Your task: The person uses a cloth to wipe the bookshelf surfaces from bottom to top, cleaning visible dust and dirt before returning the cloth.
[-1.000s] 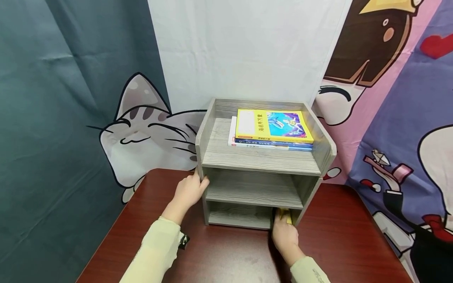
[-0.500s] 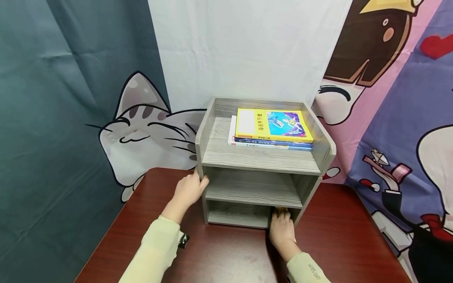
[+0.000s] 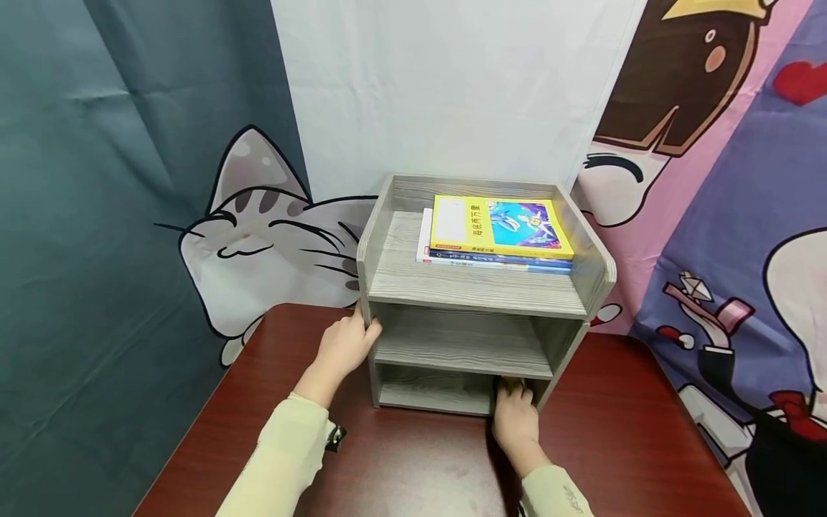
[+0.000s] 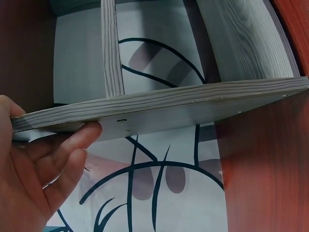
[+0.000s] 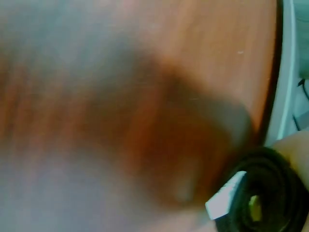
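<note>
A small grey wood-grain shelf (image 3: 478,287) stands on the red-brown table. My left hand (image 3: 342,345) grips its left side panel (image 4: 159,104), thumb on the front edge and fingers along the outer face in the left wrist view. My right hand (image 3: 515,424) reaches into the right end of the bottom compartment, knuckles up and fingers curled. It holds a dark rolled thing (image 5: 263,188) with a white tag and a bit of yellow at its centre, whose kind I cannot tell. Only a yellow-brown edge (image 3: 513,381) shows past the fingertips in the head view.
Several books (image 3: 500,228), a yellow one uppermost, lie stacked on the shelf's top board. The middle board (image 3: 461,345) lies close above my right hand. Around the shelf spreads the table (image 3: 413,459); printed curtains (image 3: 452,86) hang behind and beside it.
Compared with one second ago, my right hand has turned over and shifted slightly left, so its knuckles cover most of the yellow. My left hand keeps its grip on the panel.
</note>
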`<state>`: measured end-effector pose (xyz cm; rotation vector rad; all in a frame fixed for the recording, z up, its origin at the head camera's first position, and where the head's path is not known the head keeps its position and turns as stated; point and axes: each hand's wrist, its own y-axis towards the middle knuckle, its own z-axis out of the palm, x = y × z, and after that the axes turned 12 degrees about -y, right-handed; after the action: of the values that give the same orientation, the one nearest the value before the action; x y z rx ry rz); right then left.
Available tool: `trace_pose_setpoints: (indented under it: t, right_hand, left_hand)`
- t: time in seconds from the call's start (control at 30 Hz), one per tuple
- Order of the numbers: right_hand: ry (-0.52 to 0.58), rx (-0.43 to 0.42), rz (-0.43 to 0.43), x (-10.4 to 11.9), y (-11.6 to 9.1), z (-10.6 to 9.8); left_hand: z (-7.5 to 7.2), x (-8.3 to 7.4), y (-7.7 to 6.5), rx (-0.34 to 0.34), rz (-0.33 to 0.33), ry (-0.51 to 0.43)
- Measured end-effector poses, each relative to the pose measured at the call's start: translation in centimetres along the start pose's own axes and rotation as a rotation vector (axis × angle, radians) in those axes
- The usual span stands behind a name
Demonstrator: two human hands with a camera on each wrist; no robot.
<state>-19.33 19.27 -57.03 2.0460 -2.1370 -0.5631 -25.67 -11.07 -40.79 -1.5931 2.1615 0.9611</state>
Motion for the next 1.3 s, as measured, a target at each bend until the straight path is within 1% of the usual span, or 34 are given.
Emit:
trace_pose_setpoints:
  t: [0.13,0.23,0.4,0.57,0.67,0.77,0.93,1.07,1.17,1.3]
  right_hand:
    - [0.003,-0.085,-0.016,-0.2,-0.3,0.5]
    - [0.000,-0.116,-0.033,0.0,-0.2,0.6]
    - [-0.010,-0.108,-0.055,1.1,0.1,0.5]
    - [-0.010,-0.080,-0.079,3.0,0.5,0.2]
    - [-0.003,-0.078,-0.103,4.1,0.7,0.1]
    - [-0.013,-0.080,-0.114,4.5,0.7,0.0]
    - [-0.045,-0.087,-0.116,3.8,0.3,0.2]
    - [-0.065,-0.079,-0.115,2.9,0.1,0.3]
    - [-0.095,-0.060,-0.081,2.1,0.2,0.2]
    - [-0.148,-0.034,-0.034,1.2,0.5,-0.1]
  left_hand:
    - [0.0,0.0,0.1,-0.012,0.007,0.004]
    - [-0.1,0.0,0.1,-0.016,0.011,0.009]
    - [-0.2,0.0,0.0,-0.024,0.020,0.013]
    - [-0.2,-0.1,0.0,-0.018,0.029,0.015]
    - [-0.1,-0.1,0.1,-0.018,0.032,0.017]
    - [0.0,-0.1,0.1,-0.011,0.028,0.018]
    - [0.0,-0.1,-0.1,0.019,0.019,0.002]
    - [0.0,-0.2,-0.2,-0.001,0.052,0.000]
    - [-0.1,-0.2,-0.2,-0.007,0.064,-0.001]
    - [-0.3,-0.1,-0.1,0.006,0.038,0.001]
